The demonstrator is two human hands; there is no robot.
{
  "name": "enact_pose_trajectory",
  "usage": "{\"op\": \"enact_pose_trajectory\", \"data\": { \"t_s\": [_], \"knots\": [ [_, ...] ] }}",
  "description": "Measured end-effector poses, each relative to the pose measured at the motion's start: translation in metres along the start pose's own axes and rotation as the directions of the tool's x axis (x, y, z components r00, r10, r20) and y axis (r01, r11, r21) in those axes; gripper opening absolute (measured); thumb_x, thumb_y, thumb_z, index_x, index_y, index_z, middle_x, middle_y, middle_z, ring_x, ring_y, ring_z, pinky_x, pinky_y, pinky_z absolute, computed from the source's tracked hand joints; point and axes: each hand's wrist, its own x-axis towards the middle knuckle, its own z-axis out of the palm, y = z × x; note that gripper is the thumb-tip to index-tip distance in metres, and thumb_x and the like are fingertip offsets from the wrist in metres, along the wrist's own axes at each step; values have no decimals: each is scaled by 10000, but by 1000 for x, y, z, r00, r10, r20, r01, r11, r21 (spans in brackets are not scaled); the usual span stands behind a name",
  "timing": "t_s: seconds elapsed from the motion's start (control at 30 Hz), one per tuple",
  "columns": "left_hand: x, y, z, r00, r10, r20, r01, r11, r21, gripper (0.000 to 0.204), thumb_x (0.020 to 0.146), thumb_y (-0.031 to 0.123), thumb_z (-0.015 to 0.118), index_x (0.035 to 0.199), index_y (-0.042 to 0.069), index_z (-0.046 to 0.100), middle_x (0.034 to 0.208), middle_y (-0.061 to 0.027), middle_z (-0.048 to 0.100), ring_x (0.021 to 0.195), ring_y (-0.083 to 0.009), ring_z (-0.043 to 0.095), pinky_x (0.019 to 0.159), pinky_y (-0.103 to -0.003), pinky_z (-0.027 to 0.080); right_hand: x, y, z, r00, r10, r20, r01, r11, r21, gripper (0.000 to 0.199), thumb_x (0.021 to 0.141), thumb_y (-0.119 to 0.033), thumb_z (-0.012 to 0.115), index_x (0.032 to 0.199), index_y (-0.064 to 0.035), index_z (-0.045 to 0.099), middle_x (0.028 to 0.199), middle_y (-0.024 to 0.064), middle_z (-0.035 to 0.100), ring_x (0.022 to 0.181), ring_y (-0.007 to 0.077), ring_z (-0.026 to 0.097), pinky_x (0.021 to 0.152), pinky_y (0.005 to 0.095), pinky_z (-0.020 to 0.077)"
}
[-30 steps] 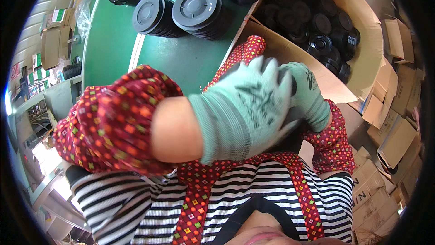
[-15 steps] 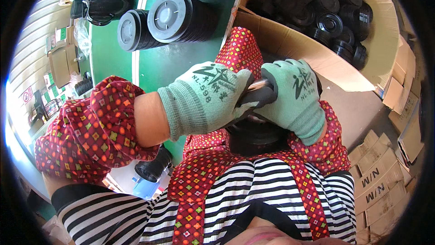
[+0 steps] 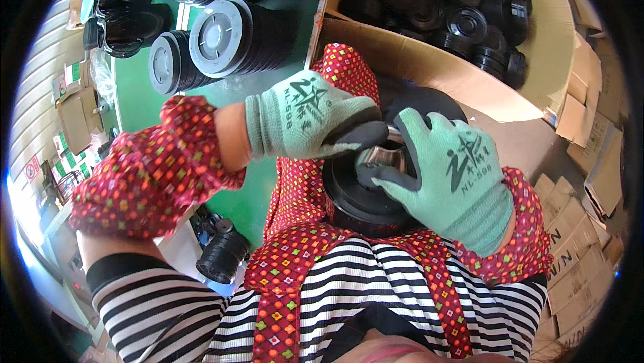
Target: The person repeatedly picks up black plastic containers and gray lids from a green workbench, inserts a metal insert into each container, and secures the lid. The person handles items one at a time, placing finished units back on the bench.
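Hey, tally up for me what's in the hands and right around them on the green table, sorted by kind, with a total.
Green work gloves: 2, left hand and right hand
Black round part held against the lap: 1
Shiny metal piece pinched between the fingers: 1
Stacks of grey-faced black discs lying on the green table: 2
Cardboard box of black parts: 1
Total: 7

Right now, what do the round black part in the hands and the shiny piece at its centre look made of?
Round black part: probably moulded plastic, matte black with ridged rings. Shiny piece: looks like metal, silvery and reflective. Both hands, left and right, grip them.
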Motion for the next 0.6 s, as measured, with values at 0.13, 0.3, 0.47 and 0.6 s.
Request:
{"op": "enact_pose_trajectory", "data": {
  "t_s": [0.13, 0.3, 0.47, 0.6],
  "knots": [
    [4, -5, -1, 998, 60, -35, -56, 992, 109, 430, 909, 234, 763, 1289, 61, 660, 937, -188, 750, 830, -397, 742, 748, -460, 606, -2, -6, 2, 994, 4, -106, -15, 994, -107, 542, 901, -620, 718, 1072, -111, 637, 837, 131, 681, 714, 319, 701, 654, 462, 532],
    [-1, 28, -6, 990, -63, -129, 83, 985, 153, 357, 929, 236, 764, 1239, 65, 712, 928, -210, 734, 855, -412, 725, 756, -452, 590, -8, 13, 4, 981, -100, -167, 105, 994, 22, 674, 793, -467, 865, 1304, -75, 665, 1098, 139, 702, 1028, 346, 685, 906, 483, 525],
    [-80, 33, 17, 768, -183, -613, 162, 983, -90, 414, 904, 159, 776, 1303, 76, 705, 1075, -222, 748, 983, -410, 736, 847, -437, 589, -31, 9, 2, 813, -201, -547, 176, 979, -99, 734, 821, -189, 849, 1499, -65, 593, 1508, 202, 535, 1412, 391, 494, 1200, 512, 380],
    [-181, 10, 88, 399, -636, -661, 441, 765, -470, 311, 994, 56, 646, 1292, -19, 696, 987, -222, 754, 878, -270, 761, 821, -370, 577, -58, 17, 48, 903, 142, -406, 163, 761, 629, 442, 1063, -164, 630, 1461, 22, 587, 1502, 195, 566, 1416, 328, 538, 1209, 432, 403]
  ]
}}
